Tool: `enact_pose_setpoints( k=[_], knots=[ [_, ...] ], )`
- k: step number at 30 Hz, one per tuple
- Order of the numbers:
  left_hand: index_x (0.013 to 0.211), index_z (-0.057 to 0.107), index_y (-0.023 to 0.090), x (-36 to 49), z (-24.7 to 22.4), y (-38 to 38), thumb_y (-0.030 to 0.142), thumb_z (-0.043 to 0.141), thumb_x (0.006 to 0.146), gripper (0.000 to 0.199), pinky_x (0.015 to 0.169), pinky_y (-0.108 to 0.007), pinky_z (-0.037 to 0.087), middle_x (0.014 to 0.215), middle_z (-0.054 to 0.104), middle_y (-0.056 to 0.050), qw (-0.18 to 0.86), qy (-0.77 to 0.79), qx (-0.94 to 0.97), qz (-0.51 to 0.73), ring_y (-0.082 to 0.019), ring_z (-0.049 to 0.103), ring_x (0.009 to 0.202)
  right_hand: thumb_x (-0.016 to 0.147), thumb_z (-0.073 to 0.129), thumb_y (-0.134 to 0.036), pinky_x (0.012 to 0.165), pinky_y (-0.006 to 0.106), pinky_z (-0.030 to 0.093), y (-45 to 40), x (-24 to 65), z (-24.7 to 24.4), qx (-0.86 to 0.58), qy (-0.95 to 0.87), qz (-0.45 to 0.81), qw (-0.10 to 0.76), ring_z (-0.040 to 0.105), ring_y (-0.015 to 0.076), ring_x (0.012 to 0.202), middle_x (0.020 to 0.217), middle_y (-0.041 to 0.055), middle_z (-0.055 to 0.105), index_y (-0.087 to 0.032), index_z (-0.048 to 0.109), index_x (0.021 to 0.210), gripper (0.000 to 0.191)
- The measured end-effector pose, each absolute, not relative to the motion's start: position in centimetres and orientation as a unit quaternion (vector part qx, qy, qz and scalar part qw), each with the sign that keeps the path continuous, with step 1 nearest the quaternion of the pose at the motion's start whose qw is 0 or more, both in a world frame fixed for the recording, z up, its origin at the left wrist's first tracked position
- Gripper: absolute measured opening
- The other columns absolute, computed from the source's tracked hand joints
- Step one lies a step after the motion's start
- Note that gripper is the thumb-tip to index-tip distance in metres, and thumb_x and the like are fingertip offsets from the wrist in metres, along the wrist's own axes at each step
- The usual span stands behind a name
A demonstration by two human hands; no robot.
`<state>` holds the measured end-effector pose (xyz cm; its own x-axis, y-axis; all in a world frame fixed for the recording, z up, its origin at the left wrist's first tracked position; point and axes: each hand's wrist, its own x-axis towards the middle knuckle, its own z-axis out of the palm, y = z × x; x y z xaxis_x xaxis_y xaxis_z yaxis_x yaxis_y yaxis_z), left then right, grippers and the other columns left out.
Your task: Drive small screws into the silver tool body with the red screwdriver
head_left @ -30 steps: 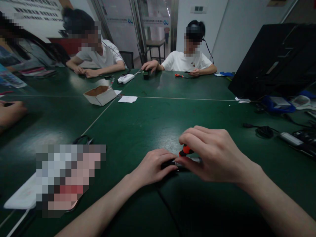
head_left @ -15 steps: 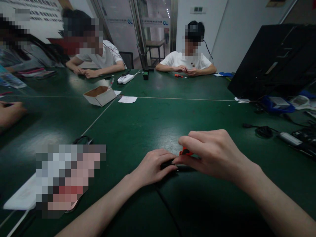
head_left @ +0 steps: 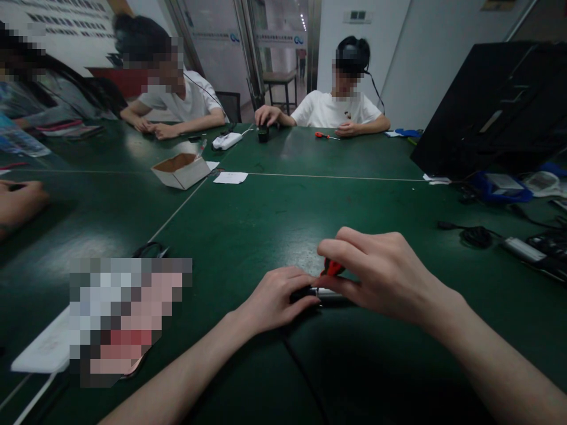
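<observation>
Compared with half a second ago, the orange-and-black handle is showing a different face between the fingers of the right hand, and more of the dark device's silvery part is catching the light below. The left hand is keeping its place. For the work in hand, this is suggesting that the handle is being turned while the device is being steadied (its lower end is staying hidden, so what it is meeting cannot be told). The right hand is curling partway, its thumb and fingers pinching the handle. The left hand is closing thumb and fingers around the device's black end. The device is lying on the bench, between and under both hands.
</observation>
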<state>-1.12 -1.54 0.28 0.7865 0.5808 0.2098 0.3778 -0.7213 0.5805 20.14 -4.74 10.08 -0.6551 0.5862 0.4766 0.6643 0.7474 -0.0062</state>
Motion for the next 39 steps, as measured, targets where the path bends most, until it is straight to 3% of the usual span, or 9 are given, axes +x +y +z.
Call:
enact_pose_setpoints(
  k=[3, 8, 11, 18, 21, 24, 30, 36, 39],
  knots=[
    [0.1, 0.066, 0.017, -1.11, 0.24, -1.56, 0.034, 0.055, 0.093, 0.021, 0.078, -0.031, 0.051, 0.099, 0.068, -0.006, 0.265, 0.267, 0.906, 0.196, -0.02, 0.063, 0.09, 0.094, 0.052, -0.034, 0.048, 0.024, 0.031, -4.62, 20.05, 10.18, -0.341, -0.908, -0.087, 0.228, 0.049, 0.0109, 0.063, 0.088, 0.0007, 0.056, -0.02, 0.048, 0.108, 0.021],
    [0.105, 0.066, 0.019, -1.13, 0.18, -1.64, 0.034, 0.054, 0.094, 0.022, 0.079, -0.031, 0.051, 0.101, 0.068, -0.006, 0.255, 0.268, 0.907, 0.199, -0.021, 0.063, 0.093, 0.088, 0.049, -0.015, 0.062, 0.024, 0.043, -4.84, 20.01, 10.47, -0.34, -0.911, 0.041, 0.229, 0.057, 0.015, 0.091, 0.121, 0.0096, 0.054, -0.016, 0.04, 0.126, 0.039],
    [0.103, 0.067, 0.019, -1.13, 0.25, -1.66, 0.035, 0.054, 0.094, 0.023, 0.079, -0.031, 0.051, 0.101, 0.068, -0.007, 0.251, 0.268, 0.909, 0.196, -0.021, 0.063, 0.094, 0.088, 0.051, -0.014, 0.058, 0.022, 0.04, -4.92, 20.11, 10.45, -0.349, -0.907, 0.044, 0.231, 0.056, 0.0132, 0.081, 0.106, 0.0064, 0.058, -0.016, 0.04, 0.125, 0.038],
    [0.102, 0.066, 0.018, -1.16, 0.13, -1.51, 0.035, 0.054, 0.094, 0.022, 0.08, -0.032, 0.051, 0.099, 0.068, -0.006, 0.262, 0.266, 0.908, 0.192, -0.02, 0.063, 0.091, 0.095, 0.05, -0.037, 0.047, 0.024, 0.029, -4.62, 20.16, 10.27, -0.356, -0.904, -0.094, 0.22, 0.047, 0.0107, 0.059, 0.082, -0.0003, 0.056, -0.019, 0.052, 0.105, 0.02],
    [0.106, 0.065, 0.018, -1.14, 0.06, -1.5, 0.034, 0.055, 0.094, 0.022, 0.081, -0.032, 0.051, 0.102, 0.068, -0.006, 0.262, 0.262, 0.905, 0.208, -0.02, 0.063, 0.093, 0.093, 0.051, -0.028, 0.054, 0.024, 0.037, -4.75, 20.17, 10.51, -0.349, -0.911, -0.021, 0.218, 0.056, 0.0126, 0.077, 0.106, 0.0045, 0.06, -0.017, 0.049, 0.121, 0.029],
    [0.108, 0.065, 0.019, -1.1, 0.13, -1.53, 0.033, 0.055, 0.094, 0.022, 0.083, -0.033, 0.051, 0.105, 0.068, -0.006, 0.266, 0.258, 0.906, 0.207, -0.021, 0.063, 0.096, 0.087, 0.052, -0.014, 0.065, 0.023, 0.044, -5.0, 20.19, 10.84, -0.334, -0.914, 0.068, 0.218, 0.057, 0.0132, 0.092, 0.132, 0.0076, 0.05, -0.017, 0.04, 0.132, 0.047],
    [0.103, 0.066, 0.019, -1.1, 0.33, -1.56, 0.03, 0.057, 0.093, 0.018, 0.082, -0.032, 0.05, 0.104, 0.068, -0.006, 0.267, 0.258, 0.906, 0.203, -0.021, 0.063, 0.096, 0.087, 0.053, -0.011, 0.056, 0.024, 0.038, -5.19, 20.24, 10.81, -0.344, -0.916, 0.05, 0.2, 0.056, 0.0134, 0.082, 0.112, 0.003, 0.057, -0.02, 0.038, 0.127, 0.044],
    [0.1, 0.066, 0.018, -1.13, 0.27, -1.62, 0.033, 0.056, 0.093, 0.02, 0.077, -0.031, 0.051, 0.096, 0.069, -0.005, 0.264, 0.267, 0.904, 0.204, -0.02, 0.064, 0.088, 0.095, 0.051, -0.036, 0.046, 0.025, 0.027, -4.86, 20.17, 10.19, -0.356, -0.908, -0.088, 0.201, 0.045, 0.0116, 0.056, 0.082, -0.0027, 0.054, -0.022, 0.047, 0.107, 0.018],
    [0.103, 0.065, 0.018, -1.1, 0.23, -1.62, 0.031, 0.057, 0.092, 0.019, 0.076, -0.031, 0.05, 0.099, 0.069, -0.005, 0.26, 0.265, 0.904, 0.213, -0.02, 0.064, 0.089, 0.094, 0.052, -0.031, 0.049, 0.025, 0.033, -4.98, 20.13, 10.39, -0.356, -0.911, -0.045, 0.205, 0.054, 0.0122, 0.067, 0.097, -0.0002, 0.06, -0.02, 0.047, 0.116, 0.025]
  ],
)
